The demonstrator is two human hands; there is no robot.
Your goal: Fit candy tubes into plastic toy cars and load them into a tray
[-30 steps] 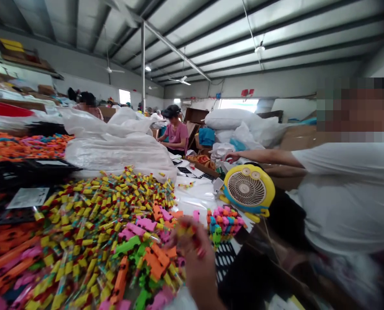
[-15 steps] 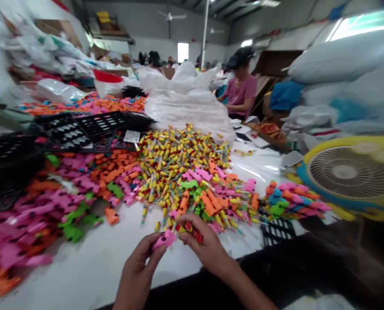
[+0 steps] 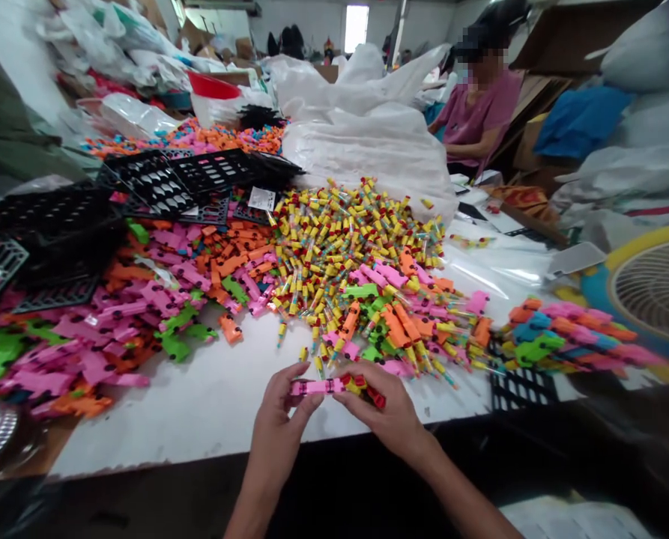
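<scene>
A pink toy car (image 3: 317, 387) is held level above the front of the white tabletop (image 3: 199, 412), between the person's two hands. The left hand (image 3: 285, 404) has its fingers clamped on one end of the car; the fingers of the right hand (image 3: 387, 404) are closed around several yellow-and-red pieces (image 3: 362, 388), at the car's other end. Whether a piece is seated in the car cannot be told. Just beyond lies a mixed pile of cars and tubes (image 3: 395, 322), then a large heap of yellow-capped tubes (image 3: 323, 239), with loose cars (image 3: 103, 337) to the left. The work looks far from finished, judging by these heaps; a small stack of cars (image 3: 539, 348) at a black tray (image 3: 522, 393) on the right may be done ones.
</scene>
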